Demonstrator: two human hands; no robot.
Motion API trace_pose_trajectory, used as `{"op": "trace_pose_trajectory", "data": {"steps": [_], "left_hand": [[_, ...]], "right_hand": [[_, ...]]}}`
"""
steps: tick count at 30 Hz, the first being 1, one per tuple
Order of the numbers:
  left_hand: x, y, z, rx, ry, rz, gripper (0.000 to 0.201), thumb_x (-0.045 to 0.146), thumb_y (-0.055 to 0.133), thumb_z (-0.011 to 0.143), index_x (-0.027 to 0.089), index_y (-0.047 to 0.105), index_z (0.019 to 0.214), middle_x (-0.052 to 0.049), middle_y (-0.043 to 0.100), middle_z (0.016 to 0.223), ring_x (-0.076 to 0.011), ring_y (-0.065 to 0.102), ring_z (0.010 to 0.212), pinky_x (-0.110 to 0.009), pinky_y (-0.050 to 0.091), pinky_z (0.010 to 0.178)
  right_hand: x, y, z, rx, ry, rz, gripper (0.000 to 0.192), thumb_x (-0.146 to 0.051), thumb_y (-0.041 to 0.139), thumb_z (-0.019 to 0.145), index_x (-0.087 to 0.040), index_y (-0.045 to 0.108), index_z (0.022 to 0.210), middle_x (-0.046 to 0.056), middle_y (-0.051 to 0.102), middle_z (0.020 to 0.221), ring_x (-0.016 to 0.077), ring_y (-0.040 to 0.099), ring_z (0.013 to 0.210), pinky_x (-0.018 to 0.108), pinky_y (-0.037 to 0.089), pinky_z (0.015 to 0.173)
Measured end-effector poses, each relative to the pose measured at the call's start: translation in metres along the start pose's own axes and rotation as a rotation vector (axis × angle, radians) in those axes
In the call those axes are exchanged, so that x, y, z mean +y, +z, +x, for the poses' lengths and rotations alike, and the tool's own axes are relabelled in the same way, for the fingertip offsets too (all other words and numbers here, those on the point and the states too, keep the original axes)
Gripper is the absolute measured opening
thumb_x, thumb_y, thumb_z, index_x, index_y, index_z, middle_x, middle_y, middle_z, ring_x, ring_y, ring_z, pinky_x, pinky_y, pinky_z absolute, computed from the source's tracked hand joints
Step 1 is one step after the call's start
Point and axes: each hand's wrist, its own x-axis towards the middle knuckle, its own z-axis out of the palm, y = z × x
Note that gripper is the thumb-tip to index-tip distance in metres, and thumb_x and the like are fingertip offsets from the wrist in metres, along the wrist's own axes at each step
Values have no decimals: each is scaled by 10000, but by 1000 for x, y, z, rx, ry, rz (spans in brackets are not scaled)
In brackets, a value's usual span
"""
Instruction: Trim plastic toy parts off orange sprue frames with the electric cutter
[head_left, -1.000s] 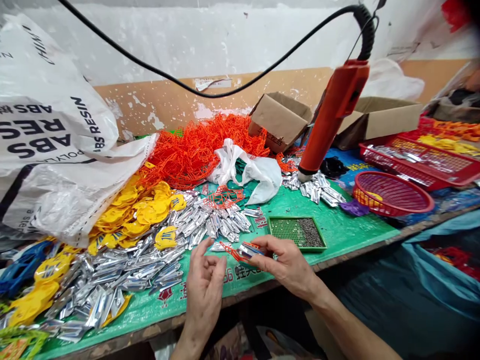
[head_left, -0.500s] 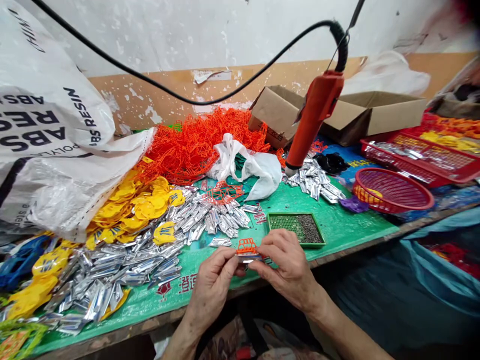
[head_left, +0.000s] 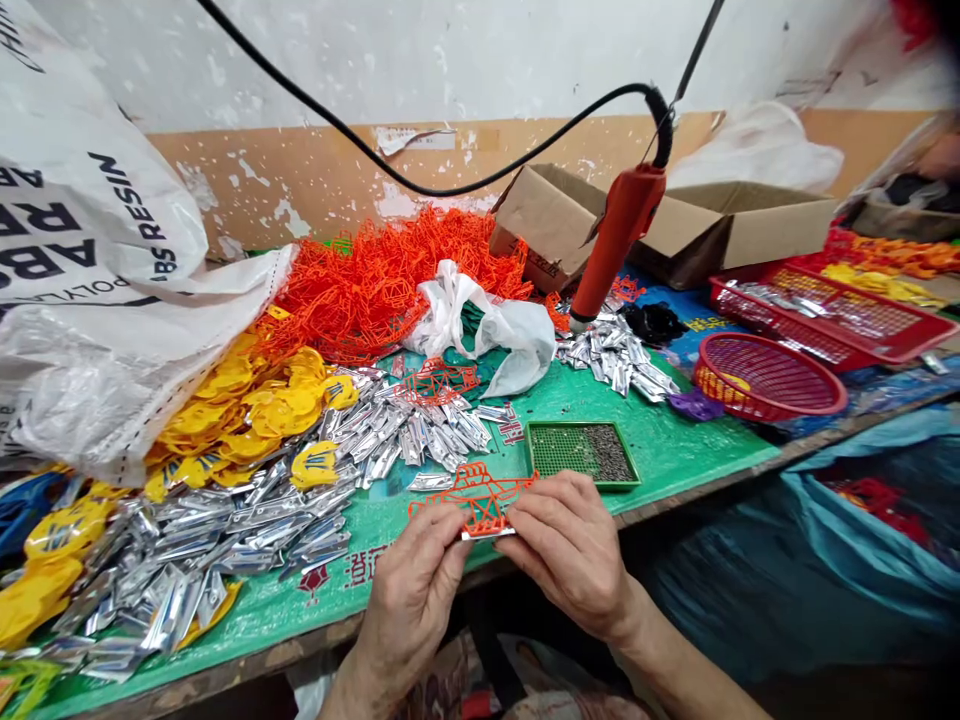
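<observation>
Between my two hands is an orange openwork plastic frame (head_left: 480,490), with a shiny silver part (head_left: 489,535) along its near edge. My left hand (head_left: 414,575) pinches the left end. On the right, my right hand (head_left: 574,550) grips the other end with curled fingers. My fingers hide both ends of the silver part. Just beyond the right hand sits a green tray (head_left: 532,462) of small dark screws. A pile of silver parts (head_left: 420,430) lies past the left hand, and another orange frame (head_left: 437,382) rests on it.
A red electric screwdriver (head_left: 619,245) hangs from a black cable above the table. Yellow plastic pieces (head_left: 277,405) and a tangled orange heap (head_left: 375,290) fill the back left. Cardboard boxes (head_left: 739,225) stand behind. A round red basket (head_left: 772,385) sits right, near the table edge.
The orange frame is turned and raised, so its lattice now shows wide between my hands. Both hands keep hold. The whole view has shifted slightly.
</observation>
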Motion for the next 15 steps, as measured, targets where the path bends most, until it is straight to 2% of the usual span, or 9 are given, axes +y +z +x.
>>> {"op": "trace_pose_trajectory", "data": {"steps": [10,15], "left_hand": [[-5,-8,-9,-90,145,73,295,81,598,857,204,676,1113,-88,740,948,-182,719,873,-230,572,807],[-1,-10,-12,-122,182,105,283,120,603,869,229,668,1122,-72,746,912,-186,725,833,-229,584,762]], "right_hand": [[-6,-4,-10,14,-57,9,176,-182,709,821,-149,638,978,55,758,840,178,654,787,390,453,820],[-9,-7,-18,6,-60,18,176,-196,691,835,-166,631,997,48,765,850,180,666,813,390,463,819]]}}
